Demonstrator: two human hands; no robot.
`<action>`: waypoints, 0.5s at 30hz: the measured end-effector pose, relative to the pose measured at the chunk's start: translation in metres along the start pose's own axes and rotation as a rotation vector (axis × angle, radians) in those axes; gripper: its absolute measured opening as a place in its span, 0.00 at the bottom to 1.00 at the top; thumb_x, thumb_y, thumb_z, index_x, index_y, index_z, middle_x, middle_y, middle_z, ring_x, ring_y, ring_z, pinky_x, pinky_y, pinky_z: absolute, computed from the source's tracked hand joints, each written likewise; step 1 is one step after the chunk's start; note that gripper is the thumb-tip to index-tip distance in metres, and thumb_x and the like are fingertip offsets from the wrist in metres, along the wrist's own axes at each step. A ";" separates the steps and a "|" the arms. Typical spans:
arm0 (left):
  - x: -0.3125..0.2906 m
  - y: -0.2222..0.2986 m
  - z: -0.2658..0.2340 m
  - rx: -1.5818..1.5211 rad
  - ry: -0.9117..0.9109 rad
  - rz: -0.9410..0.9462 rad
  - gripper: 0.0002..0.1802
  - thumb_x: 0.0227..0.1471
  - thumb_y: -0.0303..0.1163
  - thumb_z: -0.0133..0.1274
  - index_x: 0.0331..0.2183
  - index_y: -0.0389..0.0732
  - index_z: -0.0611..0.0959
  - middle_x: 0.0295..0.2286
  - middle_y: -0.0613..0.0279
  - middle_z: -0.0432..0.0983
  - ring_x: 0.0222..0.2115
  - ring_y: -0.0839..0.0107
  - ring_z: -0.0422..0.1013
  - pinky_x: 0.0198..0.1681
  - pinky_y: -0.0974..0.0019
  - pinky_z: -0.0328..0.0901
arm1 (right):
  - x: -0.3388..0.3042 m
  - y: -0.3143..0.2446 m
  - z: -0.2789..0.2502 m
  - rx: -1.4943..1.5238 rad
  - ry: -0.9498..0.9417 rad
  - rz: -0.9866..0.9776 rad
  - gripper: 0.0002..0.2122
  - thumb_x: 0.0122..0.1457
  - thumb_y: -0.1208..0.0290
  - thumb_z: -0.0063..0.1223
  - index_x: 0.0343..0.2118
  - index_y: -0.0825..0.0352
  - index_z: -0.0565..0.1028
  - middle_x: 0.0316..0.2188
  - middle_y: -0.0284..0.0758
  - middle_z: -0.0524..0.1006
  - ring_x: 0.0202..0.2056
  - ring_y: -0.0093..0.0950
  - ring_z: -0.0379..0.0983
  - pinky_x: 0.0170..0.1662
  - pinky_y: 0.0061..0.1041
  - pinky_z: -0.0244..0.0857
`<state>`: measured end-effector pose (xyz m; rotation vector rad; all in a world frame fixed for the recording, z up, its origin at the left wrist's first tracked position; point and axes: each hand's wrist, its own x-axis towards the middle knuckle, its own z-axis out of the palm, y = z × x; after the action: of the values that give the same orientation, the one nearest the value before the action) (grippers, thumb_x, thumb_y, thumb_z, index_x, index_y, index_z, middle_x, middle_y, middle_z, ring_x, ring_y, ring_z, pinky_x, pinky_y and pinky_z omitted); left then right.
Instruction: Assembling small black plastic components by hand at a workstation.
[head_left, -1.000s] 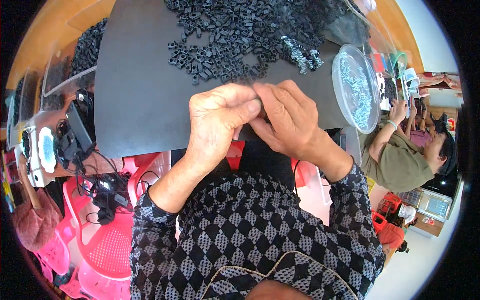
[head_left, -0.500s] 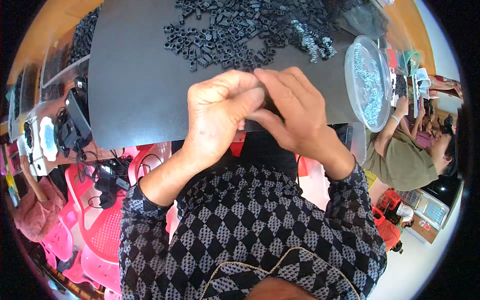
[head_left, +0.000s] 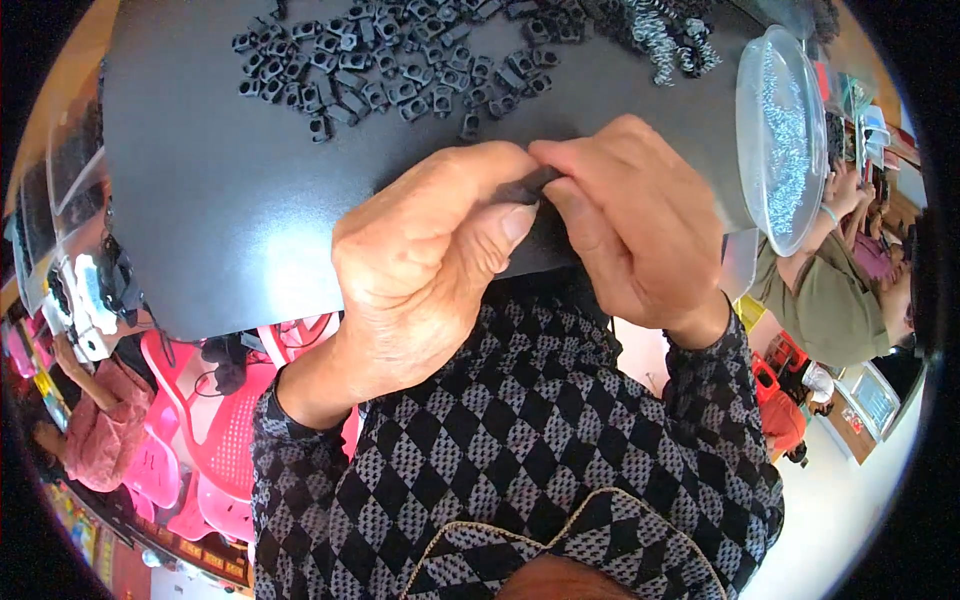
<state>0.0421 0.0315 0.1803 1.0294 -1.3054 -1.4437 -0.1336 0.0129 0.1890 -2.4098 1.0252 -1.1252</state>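
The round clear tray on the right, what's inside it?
Lots of small silvery pieces, which look like metal springs, lie in the round clear tray. They cover part of its bottom, so what's underneath them can't be seen.

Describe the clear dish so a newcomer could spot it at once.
Find the dark tabletop and follow it to its right side, beyond the right hand. There sits a round, clear plastic dish. Unlike the loose black parts scattered across the tabletop, it holds many tiny silvery-blue pieces within a raised rim.
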 end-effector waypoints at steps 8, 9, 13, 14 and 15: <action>0.001 -0.003 -0.002 -0.071 0.044 0.017 0.16 0.48 0.20 0.56 0.42 0.30 0.77 0.31 0.60 0.76 0.24 0.80 0.67 0.28 0.79 0.64 | 0.005 -0.014 -0.014 0.143 -0.101 0.364 0.07 0.56 0.81 0.49 0.36 0.76 0.75 0.24 0.37 0.75 0.25 0.22 0.67 0.28 0.17 0.58; 0.003 -0.002 -0.005 0.083 0.002 0.025 0.15 0.48 0.20 0.56 0.41 0.30 0.77 0.31 0.60 0.76 0.24 0.79 0.67 0.29 0.79 0.64 | 0.003 -0.013 -0.014 0.187 -0.078 0.388 0.07 0.56 0.81 0.49 0.36 0.76 0.75 0.24 0.37 0.75 0.25 0.21 0.67 0.28 0.17 0.58; 0.010 -0.008 -0.006 0.070 -0.013 0.187 0.13 0.48 0.20 0.56 0.39 0.30 0.79 0.30 0.61 0.76 0.24 0.79 0.67 0.29 0.79 0.64 | 0.004 -0.012 -0.015 0.272 -0.045 0.440 0.07 0.56 0.80 0.49 0.36 0.77 0.74 0.24 0.36 0.74 0.26 0.20 0.67 0.28 0.16 0.58; 0.011 -0.009 -0.004 0.054 0.001 0.168 0.12 0.48 0.20 0.56 0.38 0.31 0.79 0.29 0.62 0.76 0.24 0.79 0.67 0.29 0.79 0.64 | 0.003 -0.013 -0.014 0.271 -0.044 0.437 0.07 0.56 0.80 0.49 0.36 0.77 0.74 0.24 0.36 0.74 0.26 0.20 0.67 0.28 0.16 0.58; 0.012 -0.008 -0.003 0.039 0.012 0.152 0.12 0.48 0.21 0.56 0.38 0.31 0.80 0.28 0.62 0.76 0.24 0.79 0.68 0.28 0.79 0.64 | 0.003 -0.013 -0.012 0.297 0.014 0.486 0.05 0.54 0.79 0.52 0.33 0.75 0.75 0.23 0.36 0.75 0.24 0.22 0.69 0.27 0.18 0.60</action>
<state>0.0415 0.0194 0.1718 0.9418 -1.3772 -1.3009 -0.1347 0.0201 0.2053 -1.7941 1.2562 -1.0290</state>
